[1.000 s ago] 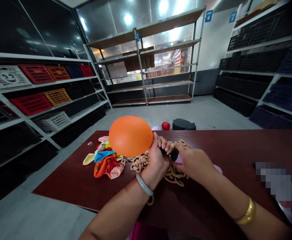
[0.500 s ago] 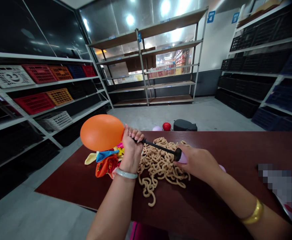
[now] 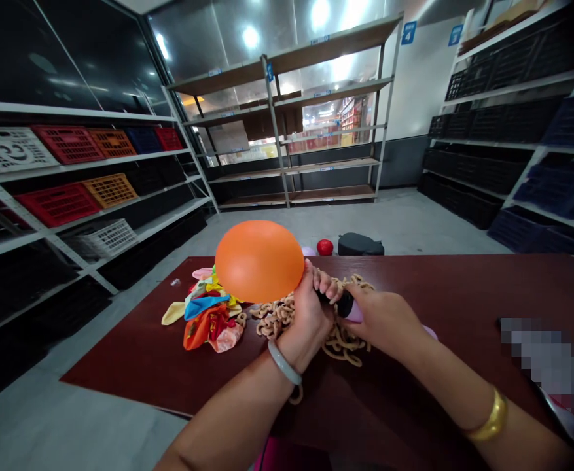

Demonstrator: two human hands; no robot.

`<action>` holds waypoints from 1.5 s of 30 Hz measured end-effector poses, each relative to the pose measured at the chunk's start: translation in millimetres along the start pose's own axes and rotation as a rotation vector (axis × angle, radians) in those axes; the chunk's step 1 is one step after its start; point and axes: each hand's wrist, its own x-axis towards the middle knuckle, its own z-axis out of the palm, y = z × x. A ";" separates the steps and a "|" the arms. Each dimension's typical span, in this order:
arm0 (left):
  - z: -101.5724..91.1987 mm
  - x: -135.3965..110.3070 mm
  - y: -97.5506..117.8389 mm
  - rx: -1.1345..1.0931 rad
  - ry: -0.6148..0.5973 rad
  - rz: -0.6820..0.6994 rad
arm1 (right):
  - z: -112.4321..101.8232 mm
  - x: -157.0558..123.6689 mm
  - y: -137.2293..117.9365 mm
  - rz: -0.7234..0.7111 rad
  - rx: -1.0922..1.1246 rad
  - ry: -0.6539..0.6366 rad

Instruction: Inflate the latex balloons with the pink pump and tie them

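Note:
An inflated orange balloon sits at the far side of my left hand. That hand is closed around the balloon's neck and the black end of a hand balloon pump. My right hand grips the pump's purple body, most of which its fingers hide. Both hands are close together, and the pump's rod hardly shows between them. Beneath them lies a heap of tan, rope-like curled pieces. Left of it is a pile of limp balloons in several colours.
The dark red table spans the front. A blurred-out flat item lies at its right. Beyond the far edge are a red ball-like thing and a dark grey object. Shelves with crates line the sides; a rack stands behind.
My left hand has moved right toward my right hand, carrying the orange balloon along. The pump's black rod, long and exposed before, has slid in. More of the limp balloons now shows.

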 end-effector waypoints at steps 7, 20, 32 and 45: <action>-3.8 3.8 4.3 -0.010 0.047 -0.013 | 3.0 1.3 -3.3 0.003 0.014 -0.004; -24.4 29.8 104.3 -0.051 0.090 0.258 | 0.3 2.4 16.2 -0.011 -0.039 0.020; 9.8 -2.2 18.1 0.050 0.065 0.011 | 0.8 0.2 -16.1 -0.002 0.035 0.021; -20.2 26.3 83.8 -0.023 0.080 0.152 | 0.8 0.3 -2.3 -0.004 0.037 -0.035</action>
